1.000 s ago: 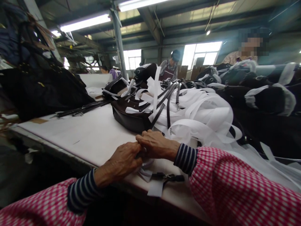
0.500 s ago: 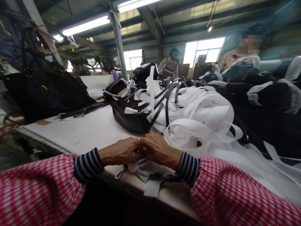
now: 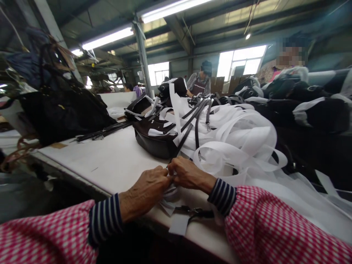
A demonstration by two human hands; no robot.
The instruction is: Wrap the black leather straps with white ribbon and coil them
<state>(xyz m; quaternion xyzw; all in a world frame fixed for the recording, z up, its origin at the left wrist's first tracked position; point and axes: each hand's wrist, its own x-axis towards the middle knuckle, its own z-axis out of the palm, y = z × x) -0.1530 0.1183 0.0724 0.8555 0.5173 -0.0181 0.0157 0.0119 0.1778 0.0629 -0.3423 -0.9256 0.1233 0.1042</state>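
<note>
My left hand is closed at the table's near edge, its fingertips meeting those of my right hand. A white strip shows at and beneath my left fingers. From the dark bag, a narrow black strap runs down to my right fingers, which are pinched together. The exact grip between the hands is hidden. Just below them lies a short black strap with a metal buckle, and beside it a white tag-like piece. The dark brown bag rests just beyond my hands.
Loose white strips are heaped on the right of the white table. Thin black straps lie at its far left edge, near a large black bag. More black bags are piled at right. Two co-workers are beyond.
My left forearm has angled more upward, with the wrist lower. A metal clasp that hung left of my hands no longer shows. The whole view has shifted slightly.
</note>
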